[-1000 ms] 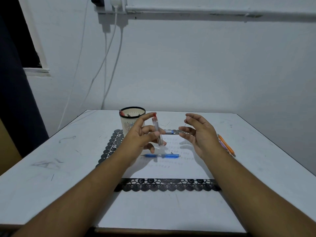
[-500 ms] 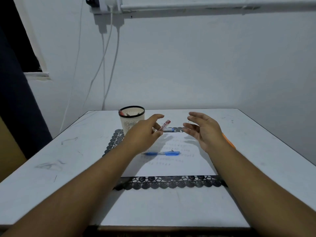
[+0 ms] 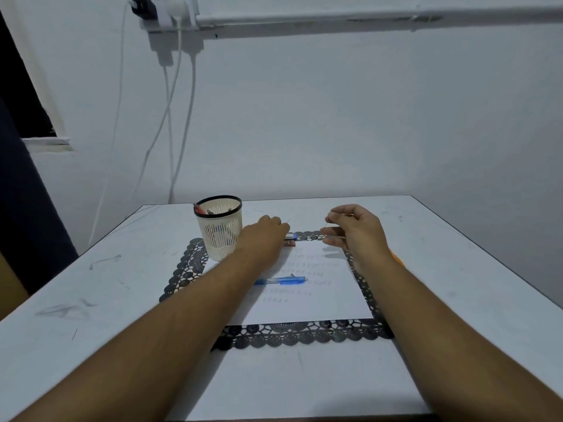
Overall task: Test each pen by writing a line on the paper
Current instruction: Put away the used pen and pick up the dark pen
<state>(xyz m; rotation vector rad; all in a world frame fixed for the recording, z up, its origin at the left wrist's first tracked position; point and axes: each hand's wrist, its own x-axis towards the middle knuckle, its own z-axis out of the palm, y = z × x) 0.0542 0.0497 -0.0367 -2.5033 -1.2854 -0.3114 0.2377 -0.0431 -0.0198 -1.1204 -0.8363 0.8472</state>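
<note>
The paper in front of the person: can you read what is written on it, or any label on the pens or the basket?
Paper: several rows of faint handwritten marks, too small and blurred to read.
Blue pen lying on the paper: no readable print.
Mesh pen basket: no label visible.
Nothing else legible.

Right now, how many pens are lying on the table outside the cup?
3: a blue pen on the paper, a second pen at the paper's far edge by the left hand, an orange pen mostly hidden behind the right wrist. The left hand may hide another.
</note>
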